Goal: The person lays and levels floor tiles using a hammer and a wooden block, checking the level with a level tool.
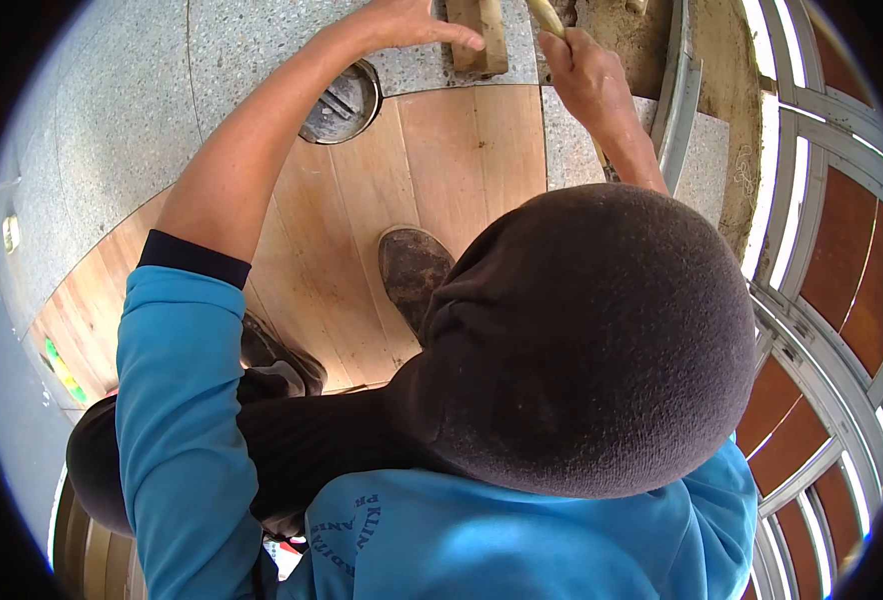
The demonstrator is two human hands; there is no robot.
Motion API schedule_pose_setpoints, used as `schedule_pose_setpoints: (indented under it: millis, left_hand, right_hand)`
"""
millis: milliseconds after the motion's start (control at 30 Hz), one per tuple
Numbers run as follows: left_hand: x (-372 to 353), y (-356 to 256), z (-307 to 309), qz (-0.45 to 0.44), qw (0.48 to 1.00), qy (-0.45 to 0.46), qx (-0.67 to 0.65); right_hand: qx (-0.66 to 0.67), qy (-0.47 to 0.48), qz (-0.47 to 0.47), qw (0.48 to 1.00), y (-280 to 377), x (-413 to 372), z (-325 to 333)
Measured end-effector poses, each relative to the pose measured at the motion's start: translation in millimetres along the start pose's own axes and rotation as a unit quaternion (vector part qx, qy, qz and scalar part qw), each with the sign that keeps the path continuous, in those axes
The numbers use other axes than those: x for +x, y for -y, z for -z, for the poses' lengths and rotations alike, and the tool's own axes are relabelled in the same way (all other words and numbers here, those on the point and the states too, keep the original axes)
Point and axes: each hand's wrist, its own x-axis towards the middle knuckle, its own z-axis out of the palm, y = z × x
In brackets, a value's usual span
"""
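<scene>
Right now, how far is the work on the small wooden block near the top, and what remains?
Seemingly done: pale boards lie flat, edge to edge, on the stone floor. In hand: the left hand rests on the wooden block, and the right hand grips a tool handle whose head is out of view. Left: whether the block is fixed cannot be seen; a metal tin stands nearby.
</scene>
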Motion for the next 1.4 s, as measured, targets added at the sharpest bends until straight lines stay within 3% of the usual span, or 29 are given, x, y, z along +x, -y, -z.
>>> schedule_pose_setpoints:
  millis: [100,200,233,300,367,467,567,700,933,1033,1100,1300,1400]
  left_hand:
    - [10.7,9.3,-6.7,-0.050,0.996,-0.025,0.064]
    - [9.8,8.6,-5.0,-0.014,0.992,0.046,0.114]
    - [5.1,5.6,-7.9,-0.020,0.988,0.029,0.148]
    - [-4.3,6.4,-20.5,-0.036,0.974,-0.013,0.221]
    - [25.8,59.2,-53.8,-0.168,0.931,-0.246,0.209]
    - [19.4,16.4,-40.7,0.062,0.987,-0.144,0.043]
    - [33.3,-2.5,-40.2,0.191,0.977,-0.063,-0.071]
    - [39.4,-2.5,-61.6,0.218,0.962,-0.136,-0.095]
    - [22.8,-6.0,-57.1,0.242,0.943,-0.184,-0.137]
    - [15.5,-10.7,-57.7,0.192,0.936,-0.272,-0.111]
    - [13.6,-10.6,-51.6,0.212,0.939,-0.231,-0.139]
    - [12.8,-6.7,-20.6,0.270,0.946,-0.059,-0.168]
    - [9.0,-8.4,-13.8,0.285,0.937,-0.032,-0.202]
  right_hand:
    - [0.010,0.011,0.034,0.999,3.1,4.1,-7.5]
    - [0.034,0.005,0.068,0.997,10.7,7.6,-12.4]
    - [0.039,-0.003,0.081,0.996,11.6,8.4,-12.3]
    - [0.112,-0.010,-0.038,0.993,6.4,7.6,-18.6]
    - [0.175,0.002,-0.149,0.973,3.3,15.6,-15.3]
    - [0.255,0.040,-0.263,0.930,-7.6,30.2,-19.2]
    - [0.383,0.055,-0.320,0.865,-4.9,44.2,-28.8]
    - [0.447,0.085,-0.330,0.827,0.9,50.3,-39.0]
    - [0.440,0.113,-0.284,0.844,23.3,45.8,-43.6]
    - [0.468,0.113,-0.272,0.833,37.3,43.7,-36.7]
    - [0.502,0.106,-0.277,0.812,41.1,43.4,-32.8]
    - [0.482,0.140,-0.255,0.827,62.1,50.9,-23.8]
    - [0.341,0.048,-0.202,0.917,57.2,52.3,-28.0]
